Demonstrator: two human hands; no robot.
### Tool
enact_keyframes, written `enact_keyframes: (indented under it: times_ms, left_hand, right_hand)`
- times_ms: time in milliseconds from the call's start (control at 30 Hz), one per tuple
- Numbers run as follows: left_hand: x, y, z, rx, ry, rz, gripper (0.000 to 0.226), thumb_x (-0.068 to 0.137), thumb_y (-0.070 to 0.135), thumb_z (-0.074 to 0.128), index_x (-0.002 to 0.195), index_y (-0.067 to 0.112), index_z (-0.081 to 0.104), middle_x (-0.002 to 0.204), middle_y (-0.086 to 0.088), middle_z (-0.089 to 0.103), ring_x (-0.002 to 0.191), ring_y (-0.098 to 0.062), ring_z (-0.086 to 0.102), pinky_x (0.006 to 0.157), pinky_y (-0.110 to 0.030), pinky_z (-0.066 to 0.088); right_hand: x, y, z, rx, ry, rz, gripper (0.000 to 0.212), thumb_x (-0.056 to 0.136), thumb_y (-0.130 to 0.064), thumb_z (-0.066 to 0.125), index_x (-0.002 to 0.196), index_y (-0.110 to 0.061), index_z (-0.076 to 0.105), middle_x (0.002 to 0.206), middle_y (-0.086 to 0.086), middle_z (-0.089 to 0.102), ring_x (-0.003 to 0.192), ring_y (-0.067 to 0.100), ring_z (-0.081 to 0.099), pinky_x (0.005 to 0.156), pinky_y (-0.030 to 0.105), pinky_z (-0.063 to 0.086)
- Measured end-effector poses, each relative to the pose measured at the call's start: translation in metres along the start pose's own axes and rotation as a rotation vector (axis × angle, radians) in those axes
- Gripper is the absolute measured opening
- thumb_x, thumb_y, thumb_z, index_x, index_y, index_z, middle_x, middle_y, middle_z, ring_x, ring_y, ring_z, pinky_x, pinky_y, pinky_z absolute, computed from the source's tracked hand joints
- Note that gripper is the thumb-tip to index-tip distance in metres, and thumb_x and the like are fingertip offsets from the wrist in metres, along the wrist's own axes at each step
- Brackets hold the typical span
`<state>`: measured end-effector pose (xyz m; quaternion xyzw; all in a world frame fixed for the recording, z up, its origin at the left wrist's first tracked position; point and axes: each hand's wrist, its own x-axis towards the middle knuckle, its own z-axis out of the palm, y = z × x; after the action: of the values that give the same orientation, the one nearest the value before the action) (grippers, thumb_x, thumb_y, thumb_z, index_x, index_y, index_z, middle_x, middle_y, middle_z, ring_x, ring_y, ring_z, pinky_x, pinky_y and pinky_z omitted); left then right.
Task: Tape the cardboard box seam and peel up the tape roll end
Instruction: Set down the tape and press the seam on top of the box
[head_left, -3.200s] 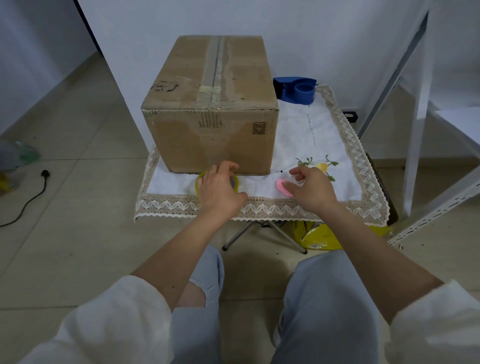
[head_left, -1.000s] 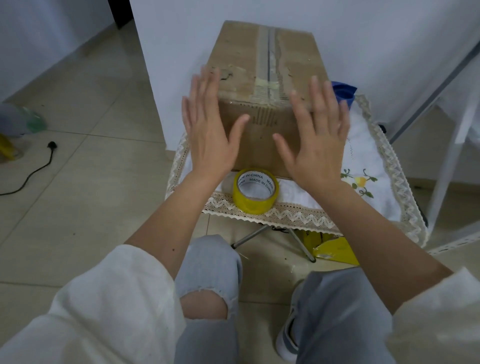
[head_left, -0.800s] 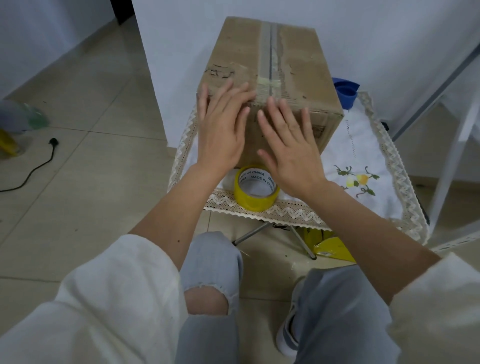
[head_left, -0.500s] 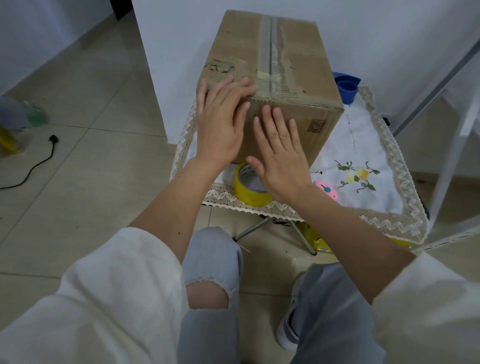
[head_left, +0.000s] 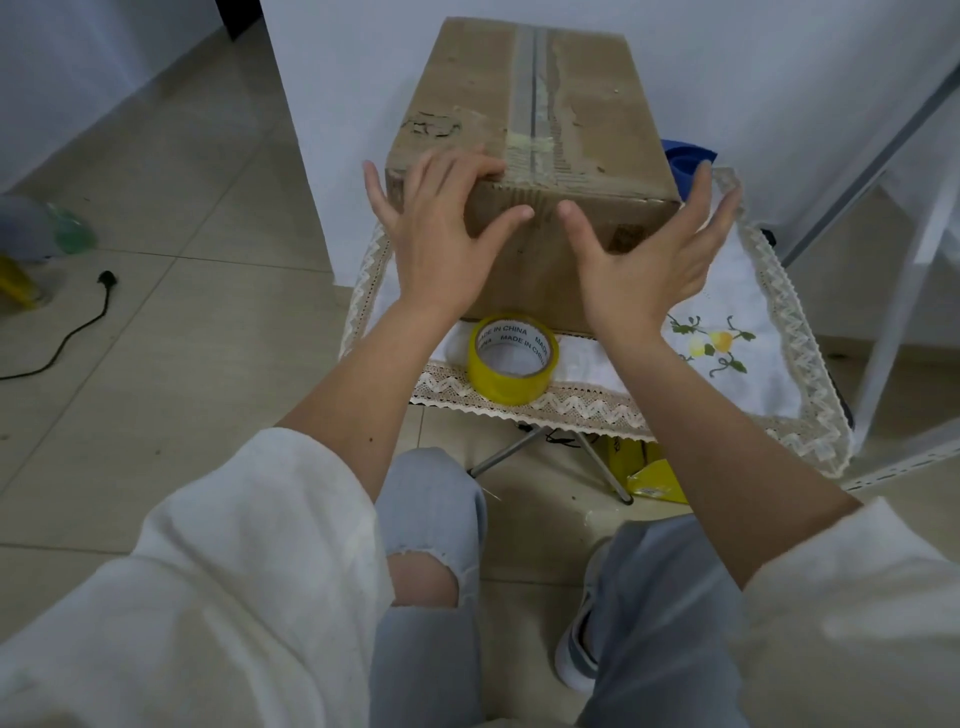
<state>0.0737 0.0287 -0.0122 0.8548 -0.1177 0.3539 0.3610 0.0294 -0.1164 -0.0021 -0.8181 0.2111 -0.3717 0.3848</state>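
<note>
A brown cardboard box (head_left: 540, 119) stands on a small table covered by a white lace-edged cloth (head_left: 748, 332). A strip of old tape runs along its top seam (head_left: 530, 88). My left hand (head_left: 441, 228) lies on the box's near left corner, fingers spread over the top edge. My right hand (head_left: 649, 260) is spread wide in front of the box's near right face, fingers straight, holding nothing. A yellow tape roll (head_left: 513, 358) lies flat on the cloth at the table's front edge, between my wrists.
A blue tape dispenser (head_left: 688, 161) peeks out behind the box's right side. A white metal frame (head_left: 893, 291) stands to the right. Yellow packaging (head_left: 652, 478) lies under the table. A black cable and plug (head_left: 83, 327) lie on the tiled floor at left.
Both hands left the front face near the seam and spread apart: the left toward the box's left corner, the right out to the right side. The pink item is now hidden.
</note>
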Motion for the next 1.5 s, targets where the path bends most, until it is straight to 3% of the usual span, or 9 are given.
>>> enact_keyframes:
  times_ms: [100,233,600,733,933,1033,1167,1300,1500]
  left_hand:
    - [-0.001,0.001,0.004,-0.052,0.048,-0.116,0.052,0.075,0.068,0.067,0.113,0.034,0.069,0.141,0.003,0.055,0.143,-0.026,0.037,0.118,-0.064,0.015]
    - [0.000,-0.004,0.008,-0.063,0.088,-0.055,0.056,0.071,0.069,0.071,0.109,0.028,0.073,0.123,0.001,0.065,0.127,-0.032,0.049,0.095,-0.052,0.048]
    - [-0.004,-0.013,-0.001,0.068,-0.067,0.047,0.081,0.062,0.065,0.077,0.130,0.024,0.060,0.140,-0.005,0.054,0.137,-0.033,0.038,0.103,-0.050,0.042]
    - [-0.004,-0.014,-0.006,0.127,-0.121,0.059,0.093,0.053,0.065,0.081,0.134,0.027,0.056,0.143,-0.003,0.051,0.139,-0.033,0.036,0.101,-0.050,0.044]
    - [0.002,-0.016,-0.007,0.093,-0.027,0.075,0.065,0.073,0.068,0.068,0.124,0.028,0.064,0.131,-0.001,0.060,0.127,-0.032,0.046,0.087,-0.050,0.052]
    - [0.004,-0.007,-0.013,0.204,-0.099,0.034,0.060,0.076,0.066,0.065,0.126,0.034,0.061,0.135,0.006,0.057,0.132,-0.028,0.044,0.105,-0.053,0.037]
    - [0.022,0.012,-0.022,0.274,-0.209,0.066,0.080,0.070,0.064,0.071,0.139,0.031,0.048,0.143,0.007,0.051,0.142,-0.021,0.035,0.118,-0.051,0.011]
    - [0.047,0.025,-0.021,0.288,-0.520,0.161,0.100,0.068,0.057,0.079,0.151,0.025,0.033,0.159,0.004,0.035,0.152,-0.017,0.020,0.122,-0.054,0.000]
    - [0.051,0.021,-0.015,0.371,-0.636,0.205,0.103,0.067,0.047,0.084,0.153,0.024,0.031,0.158,0.005,0.033,0.145,-0.018,0.029,0.114,-0.044,0.020]
  right_hand:
    - [0.008,-0.001,0.004,0.174,-0.127,0.158,0.118,0.058,-0.077,0.071,0.149,-0.028,0.015,0.156,0.005,0.019,0.141,0.021,0.035,0.115,0.052,0.030]
    - [0.003,0.005,0.007,0.254,-0.126,0.185,0.112,0.061,-0.068,0.077,0.147,-0.027,0.018,0.144,0.000,0.039,0.128,0.015,0.047,0.106,0.041,0.045]
    - [0.004,0.016,0.000,0.180,-0.224,0.102,0.142,0.047,-0.041,0.095,0.152,-0.020,0.002,0.155,0.002,0.023,0.143,0.017,0.028,0.114,0.033,0.028]
    - [0.001,0.005,0.004,0.222,-0.223,0.163,0.147,0.046,-0.051,0.093,0.152,-0.023,-0.005,0.156,0.006,0.019,0.145,0.022,0.024,0.116,0.042,0.023]
    - [0.005,0.006,0.004,0.198,-0.209,0.158,0.128,0.052,-0.049,0.091,0.148,-0.020,0.011,0.147,0.005,0.030,0.137,0.020,0.035,0.112,0.039,0.033]
    - [0.009,0.013,-0.007,0.194,-0.231,0.159,0.120,0.057,-0.045,0.089,0.148,-0.025,0.013,0.147,0.004,0.030,0.137,0.020,0.034,0.116,0.045,0.032]
    - [0.022,-0.004,-0.023,-0.121,-0.144,-0.162,0.109,0.060,-0.061,0.081,0.148,-0.027,0.026,0.155,0.006,0.025,0.147,0.026,0.019,0.119,0.047,0.019]
    - [0.048,-0.031,-0.020,-0.372,-0.512,-0.514,0.090,0.067,-0.055,0.078,0.143,-0.027,0.040,0.158,0.000,0.029,0.151,0.020,0.012,0.120,0.046,0.009]
    - [0.064,-0.040,-0.010,-0.620,-0.684,-0.624,0.092,0.072,-0.049,0.073,0.150,-0.035,0.026,0.156,0.000,0.029,0.143,0.024,0.025,0.116,0.045,0.018]
